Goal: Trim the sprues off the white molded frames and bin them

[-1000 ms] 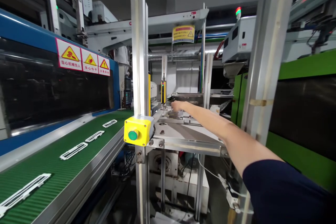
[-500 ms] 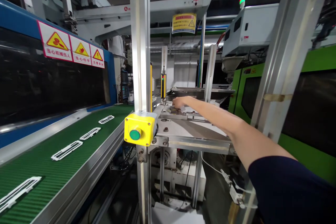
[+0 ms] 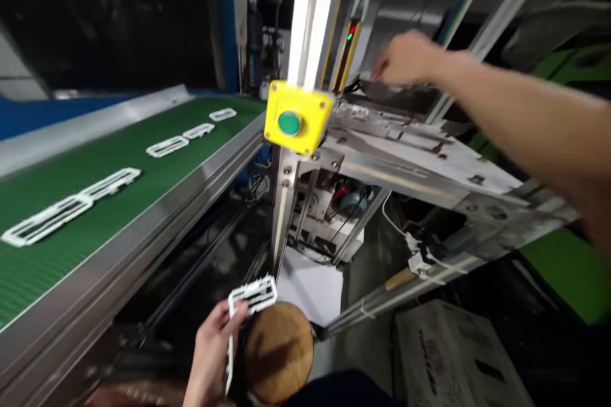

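My left hand [image 3: 214,340] is low in the middle, with thumb and fingers closed on a white plastic frame [image 3: 268,289] with long slots. A white strip [image 3: 230,365] hangs below that grip; whether it belongs to the same frame I cannot tell. My right hand [image 3: 408,58] is raised above the far side of the metal worktable [image 3: 405,162], smeared by motion. Its fingers curl inward, and anything in them is hidden. Close to it stands a yellow-and-black sensor bar [image 3: 347,54] with small red and green lights.
Several white frames [image 3: 109,184] lie along the green conveyor belt [image 3: 157,194] on the left. A yellow box with a green button [image 3: 289,123] is fixed to the aluminium post [image 3: 312,19]. Below are a round wooden stool [image 3: 281,356], white sheets [image 3: 312,292] and a carton [image 3: 458,353].
The view has tilted down and turned. My right hand has lifted off the worktable's fixture. My left hand has come into view holding a white plastic frame. The frames on the belt have shifted in view.
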`<state>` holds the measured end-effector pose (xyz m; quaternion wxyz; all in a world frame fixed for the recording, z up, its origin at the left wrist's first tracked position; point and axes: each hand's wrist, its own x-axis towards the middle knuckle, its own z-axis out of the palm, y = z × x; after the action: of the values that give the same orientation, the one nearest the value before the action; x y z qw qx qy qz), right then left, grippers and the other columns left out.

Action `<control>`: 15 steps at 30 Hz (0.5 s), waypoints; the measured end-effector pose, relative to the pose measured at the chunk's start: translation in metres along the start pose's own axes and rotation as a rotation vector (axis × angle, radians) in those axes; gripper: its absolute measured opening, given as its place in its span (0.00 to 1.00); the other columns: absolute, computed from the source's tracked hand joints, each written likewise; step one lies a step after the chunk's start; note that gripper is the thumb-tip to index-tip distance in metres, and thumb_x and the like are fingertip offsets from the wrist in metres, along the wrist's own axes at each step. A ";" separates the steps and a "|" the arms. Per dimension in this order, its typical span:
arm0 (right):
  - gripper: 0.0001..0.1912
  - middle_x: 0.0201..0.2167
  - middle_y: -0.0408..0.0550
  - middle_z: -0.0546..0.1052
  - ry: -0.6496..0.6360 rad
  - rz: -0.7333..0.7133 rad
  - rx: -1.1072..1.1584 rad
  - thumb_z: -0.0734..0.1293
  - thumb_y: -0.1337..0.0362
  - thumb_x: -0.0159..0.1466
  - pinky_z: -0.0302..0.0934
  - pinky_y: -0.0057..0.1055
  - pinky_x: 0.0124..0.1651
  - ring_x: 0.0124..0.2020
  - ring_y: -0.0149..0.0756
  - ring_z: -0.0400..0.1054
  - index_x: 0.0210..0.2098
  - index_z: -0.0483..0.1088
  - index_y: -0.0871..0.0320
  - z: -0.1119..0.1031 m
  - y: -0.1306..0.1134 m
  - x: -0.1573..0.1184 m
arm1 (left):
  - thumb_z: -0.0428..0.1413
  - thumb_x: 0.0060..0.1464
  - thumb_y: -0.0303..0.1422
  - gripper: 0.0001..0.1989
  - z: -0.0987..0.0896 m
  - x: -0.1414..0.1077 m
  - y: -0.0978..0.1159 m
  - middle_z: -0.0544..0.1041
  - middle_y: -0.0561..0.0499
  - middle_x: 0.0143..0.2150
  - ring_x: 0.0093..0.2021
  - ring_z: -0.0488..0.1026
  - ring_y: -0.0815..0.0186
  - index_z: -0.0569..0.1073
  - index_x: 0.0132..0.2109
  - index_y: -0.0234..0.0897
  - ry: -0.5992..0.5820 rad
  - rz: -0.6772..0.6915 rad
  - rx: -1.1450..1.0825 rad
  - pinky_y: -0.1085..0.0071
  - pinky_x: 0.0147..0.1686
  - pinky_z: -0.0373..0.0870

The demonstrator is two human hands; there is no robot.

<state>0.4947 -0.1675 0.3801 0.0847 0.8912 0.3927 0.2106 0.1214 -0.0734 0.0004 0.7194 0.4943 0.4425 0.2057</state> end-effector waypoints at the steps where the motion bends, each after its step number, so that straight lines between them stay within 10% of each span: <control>1: 0.24 0.35 0.57 0.76 0.148 -0.035 -0.061 0.56 0.55 0.61 0.60 0.46 0.43 0.46 0.58 0.66 0.38 0.74 0.69 -0.010 -0.001 -0.008 | 0.67 0.35 0.42 0.19 0.000 0.000 0.000 0.74 0.53 0.25 0.13 0.59 0.76 0.73 0.31 0.34 -0.061 0.036 -0.038 0.77 0.12 0.52; 6: 0.23 0.18 0.50 0.73 0.512 -0.221 0.136 0.52 0.59 0.58 0.52 0.28 0.25 0.27 0.38 0.69 0.21 0.71 0.64 -0.044 -0.039 -0.112 | 0.64 0.42 0.39 0.16 0.015 0.004 0.021 0.74 0.54 0.24 0.11 0.51 0.82 0.69 0.31 0.34 -0.265 0.155 -0.143 0.81 0.11 0.43; 10: 0.16 0.13 0.43 0.70 0.265 -0.379 0.356 0.57 0.64 0.59 0.47 0.21 0.15 0.13 0.22 0.58 0.18 0.69 0.56 -0.013 -0.096 -0.205 | 0.64 0.43 0.37 0.14 0.030 -0.007 0.038 0.74 0.54 0.26 0.11 0.51 0.82 0.68 0.32 0.34 -0.362 0.177 -0.181 0.82 0.11 0.43; 15: 0.13 0.29 0.47 0.77 0.108 -0.390 0.318 0.59 0.59 0.63 0.61 0.29 0.28 0.26 0.33 0.70 0.42 0.71 0.56 0.036 -0.129 -0.247 | 0.64 0.44 0.37 0.13 0.042 -0.019 0.063 0.75 0.53 0.28 0.17 0.61 0.77 0.71 0.34 0.35 -0.421 0.290 -0.104 0.81 0.15 0.55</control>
<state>0.2762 -0.2616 0.2306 -0.0387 0.7882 0.5893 0.1731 0.1560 -0.0829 0.0697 0.7830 0.5470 0.1962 0.2218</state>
